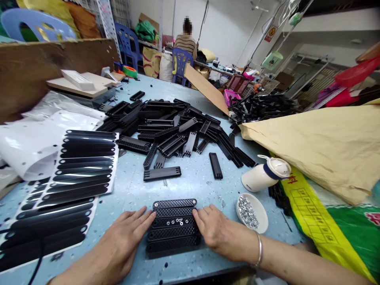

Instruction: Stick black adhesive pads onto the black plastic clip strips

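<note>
The left hand and right hand are apart, fingers extended and not wrapped around anything, their fingertips at opposite ends of a row of black strips. The row lies between them on the worktop. Loose silver pieces sit mid-row. Good handling here likely means light, equal pressure from both ends, keeping the strips level and their ends flush; a jolt could scatter the loose pieces. The white bowl of similar bits stands just beyond the right hand, so that elbow and wrist should stay clear of it.
</note>
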A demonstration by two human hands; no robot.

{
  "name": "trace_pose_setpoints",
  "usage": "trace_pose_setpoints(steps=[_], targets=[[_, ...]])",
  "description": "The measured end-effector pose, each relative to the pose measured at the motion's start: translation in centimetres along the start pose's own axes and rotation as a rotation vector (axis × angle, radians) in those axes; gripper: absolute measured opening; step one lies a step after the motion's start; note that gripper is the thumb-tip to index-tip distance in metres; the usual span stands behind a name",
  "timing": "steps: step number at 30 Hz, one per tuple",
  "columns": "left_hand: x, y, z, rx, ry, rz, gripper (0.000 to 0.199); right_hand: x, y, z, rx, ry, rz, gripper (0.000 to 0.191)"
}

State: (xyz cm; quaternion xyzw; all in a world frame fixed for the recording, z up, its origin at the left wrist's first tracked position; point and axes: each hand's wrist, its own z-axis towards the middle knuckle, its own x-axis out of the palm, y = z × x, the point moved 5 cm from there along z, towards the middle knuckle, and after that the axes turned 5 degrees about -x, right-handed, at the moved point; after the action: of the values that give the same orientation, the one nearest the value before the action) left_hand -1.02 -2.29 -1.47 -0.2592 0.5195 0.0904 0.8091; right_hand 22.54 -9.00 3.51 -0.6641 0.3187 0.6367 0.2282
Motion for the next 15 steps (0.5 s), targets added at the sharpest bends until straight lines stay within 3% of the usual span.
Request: trace_pose_setpoints(steps=[6, 11, 15], targets=[[-0.3, 0.2, -0.1, -0.045, 0.046, 0.042, 0.058, -0.5, 0.2, -0.8, 0.153, -0.199, 0.084, 0.056], [-1.1, -0.1, 0.5, -0.02, 0.032, 0.109, 0.055, -0.2, 2.1, -0.2, 0.116, -0.141, 0.048, 0.058], [-2.3, -1.6, 1.0, -0.007, 0.001, 0.137, 0.052, 0.2, 2.6, -0.1, 0.099, -0.101, 0.007, 0.059]])
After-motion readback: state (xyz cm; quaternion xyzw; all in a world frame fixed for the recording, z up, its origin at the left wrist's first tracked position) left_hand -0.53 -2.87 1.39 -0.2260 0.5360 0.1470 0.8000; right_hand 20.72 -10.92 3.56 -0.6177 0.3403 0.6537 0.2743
